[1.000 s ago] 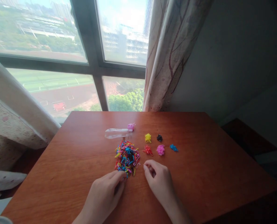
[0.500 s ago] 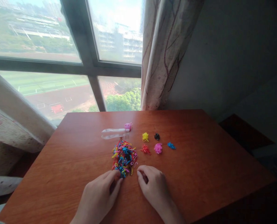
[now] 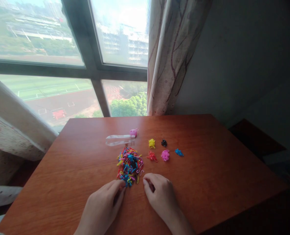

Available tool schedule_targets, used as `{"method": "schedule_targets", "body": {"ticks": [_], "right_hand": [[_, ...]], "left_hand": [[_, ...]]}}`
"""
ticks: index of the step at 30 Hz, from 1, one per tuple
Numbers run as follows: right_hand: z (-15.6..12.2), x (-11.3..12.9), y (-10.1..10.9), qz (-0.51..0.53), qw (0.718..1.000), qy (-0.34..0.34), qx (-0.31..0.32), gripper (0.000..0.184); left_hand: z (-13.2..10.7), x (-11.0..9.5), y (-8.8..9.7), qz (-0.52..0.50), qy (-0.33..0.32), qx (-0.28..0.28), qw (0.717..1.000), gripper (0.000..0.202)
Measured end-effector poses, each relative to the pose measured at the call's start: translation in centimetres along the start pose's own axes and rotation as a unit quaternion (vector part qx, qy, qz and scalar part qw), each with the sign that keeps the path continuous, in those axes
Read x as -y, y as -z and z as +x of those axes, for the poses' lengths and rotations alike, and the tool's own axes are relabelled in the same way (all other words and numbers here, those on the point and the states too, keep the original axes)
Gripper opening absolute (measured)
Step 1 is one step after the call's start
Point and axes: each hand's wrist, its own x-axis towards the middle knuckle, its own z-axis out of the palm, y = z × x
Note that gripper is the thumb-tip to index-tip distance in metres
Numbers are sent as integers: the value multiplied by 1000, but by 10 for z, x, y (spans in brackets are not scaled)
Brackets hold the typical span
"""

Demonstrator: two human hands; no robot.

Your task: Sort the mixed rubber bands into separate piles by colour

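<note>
A mixed pile of small, thin, loop-shaped coloured pieces (image 3: pixel 130 164), perhaps plastic pins, lies on the wooden table (image 3: pixel 208 182). At the pile's near left edge, my left hand (image 3: pixel 104 204) has thumb and forefinger pinched; whatever is between them is too small to see. My right hand (image 3: pixel 160 195) rests just right of the pile, fingers curled and tips together, its contents hidden. Beyond the pile are single-colour heaps: yellow (image 3: pixel 152 143), black (image 3: pixel 163 143), red (image 3: pixel 152 156), pink (image 3: pixel 165 155) and blue (image 3: pixel 179 152).
A clear plastic bottle (image 3: pixel 119 140) lies on its side behind the pile, with a pink cap-like piece (image 3: pixel 133 132) by its neck. The window (image 3: pixel 125 75) and a patterned curtain (image 3: pixel 169 65) stand past the table's far edge.
My left thumb has drawn slightly closer to the forefinger and back from the pile. My right hand is nearly still, and the heaps look unchanged.
</note>
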Motion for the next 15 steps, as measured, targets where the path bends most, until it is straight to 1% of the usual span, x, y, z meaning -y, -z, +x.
{"method": "schedule_targets", "body": {"ticks": [4,9,15], "right_hand": [[0,-1,0,3,1000,1,3,15],[1,-1,0,-5,1000,9,-2,16],[2,-1,1,-15,1000,11,-5,16]], "left_hand": [[0,1,1,-27,9,-24,999,16],[2,-1,5,-72,3,-59,996,17],[4,-3,4,-87,4,-72,994,15]]}}
